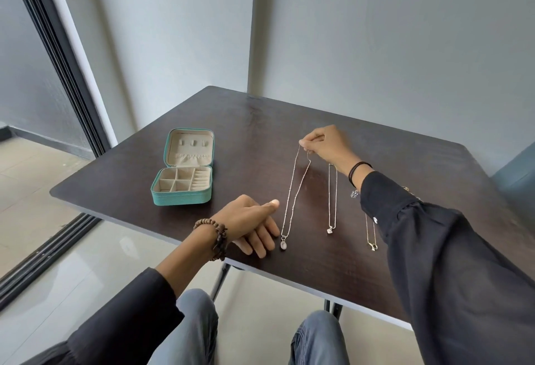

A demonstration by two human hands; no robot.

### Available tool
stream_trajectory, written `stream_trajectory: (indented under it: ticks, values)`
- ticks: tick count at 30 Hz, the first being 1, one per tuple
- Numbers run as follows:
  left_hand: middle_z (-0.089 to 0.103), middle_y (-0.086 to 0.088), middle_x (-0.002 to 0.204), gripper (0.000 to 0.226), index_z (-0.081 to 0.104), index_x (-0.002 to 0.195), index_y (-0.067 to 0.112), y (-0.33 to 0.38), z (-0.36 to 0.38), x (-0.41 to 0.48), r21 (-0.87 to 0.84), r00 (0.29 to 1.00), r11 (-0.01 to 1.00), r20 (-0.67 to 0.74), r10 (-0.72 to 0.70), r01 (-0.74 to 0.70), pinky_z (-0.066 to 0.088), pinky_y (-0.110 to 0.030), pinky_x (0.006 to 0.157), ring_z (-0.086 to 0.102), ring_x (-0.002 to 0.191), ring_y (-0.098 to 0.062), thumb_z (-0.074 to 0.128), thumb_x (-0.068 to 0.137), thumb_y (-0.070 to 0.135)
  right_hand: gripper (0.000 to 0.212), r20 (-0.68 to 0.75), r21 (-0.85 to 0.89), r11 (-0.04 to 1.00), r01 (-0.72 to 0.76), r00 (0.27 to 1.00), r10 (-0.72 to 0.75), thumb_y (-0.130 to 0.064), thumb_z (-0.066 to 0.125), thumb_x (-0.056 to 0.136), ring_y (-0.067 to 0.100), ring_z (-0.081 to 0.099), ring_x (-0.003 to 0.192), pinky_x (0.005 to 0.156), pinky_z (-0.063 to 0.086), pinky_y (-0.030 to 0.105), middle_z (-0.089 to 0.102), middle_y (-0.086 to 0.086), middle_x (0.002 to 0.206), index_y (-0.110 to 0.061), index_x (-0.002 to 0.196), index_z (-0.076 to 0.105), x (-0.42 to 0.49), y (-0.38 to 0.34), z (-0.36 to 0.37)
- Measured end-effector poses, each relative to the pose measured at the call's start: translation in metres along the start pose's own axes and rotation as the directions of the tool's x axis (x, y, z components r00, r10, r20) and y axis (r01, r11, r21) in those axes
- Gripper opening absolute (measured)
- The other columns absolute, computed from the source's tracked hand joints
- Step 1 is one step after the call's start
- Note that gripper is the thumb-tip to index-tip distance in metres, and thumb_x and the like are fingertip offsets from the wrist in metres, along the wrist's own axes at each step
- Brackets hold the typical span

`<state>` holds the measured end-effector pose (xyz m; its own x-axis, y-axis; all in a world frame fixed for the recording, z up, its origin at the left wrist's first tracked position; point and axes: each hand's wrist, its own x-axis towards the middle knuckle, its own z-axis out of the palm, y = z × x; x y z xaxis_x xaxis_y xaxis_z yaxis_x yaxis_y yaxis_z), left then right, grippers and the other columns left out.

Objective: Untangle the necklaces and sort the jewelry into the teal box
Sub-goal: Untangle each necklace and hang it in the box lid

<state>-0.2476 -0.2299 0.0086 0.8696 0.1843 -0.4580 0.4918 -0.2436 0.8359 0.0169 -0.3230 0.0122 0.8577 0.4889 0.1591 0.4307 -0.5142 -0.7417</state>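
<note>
Three necklaces lie stretched out on the dark table [405, 162]. My right hand [325, 144] pinches the far end of the beaded silver necklace [292, 191], whose oval pendant lies near the front edge. To its right lie a second silver necklace [333, 196] with a small pendant and a gold necklace [370, 237], partly hidden by my right sleeve. My left hand [252, 222] rests on the table just left of the beaded necklace, fingers relaxed and holding nothing. The teal box [182, 194] stands open at the left, showing beige compartments.
A small sparkly piece of jewelry [354, 194] lies beside my right forearm, partly hidden. Walls stand close behind the table. A sliding door frame and tiled floor are at the left. My knees are under the front edge.
</note>
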Motion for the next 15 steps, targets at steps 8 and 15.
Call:
stream_trajectory:
  ticks: [8, 15]
  values:
    - [0.073, -0.007, 0.073, 0.029, 0.066, 0.079, 0.009, 0.018, 0.005, -0.006, -0.051, 0.874, 0.947, -0.404, 0.27, -0.316, 0.05, -0.023, 0.047, 0.063, 0.054, -0.017, 0.056, 0.098, 0.027, 0.022, 0.17, 0.262, 0.965, 0.013, 0.984, -0.059, -0.018, 0.081, 0.086, 0.018, 0.067, 0.071, 0.069, 0.053, 0.017, 0.071, 0.009, 0.077, 0.001, 0.09, 0.072, -0.065, -0.052, -0.034]
    - [0.07, 0.008, 0.115, 0.028, 0.06, 0.125, 0.019, 0.048, 0.003, -0.022, 0.04, 0.766, 0.868, -0.451, 0.458, -0.496, 0.046, -0.021, 0.095, 0.062, 0.108, -0.003, 0.057, 0.098, 0.026, 0.039, 0.237, 0.337, 0.938, 0.078, 0.958, -0.164, -0.032, 0.08, 0.087, 0.015, 0.067, 0.072, 0.086, 0.059, 0.033, 0.068, 0.003, 0.07, 0.005, 0.097, 0.073, -0.13, -0.095, -0.064]
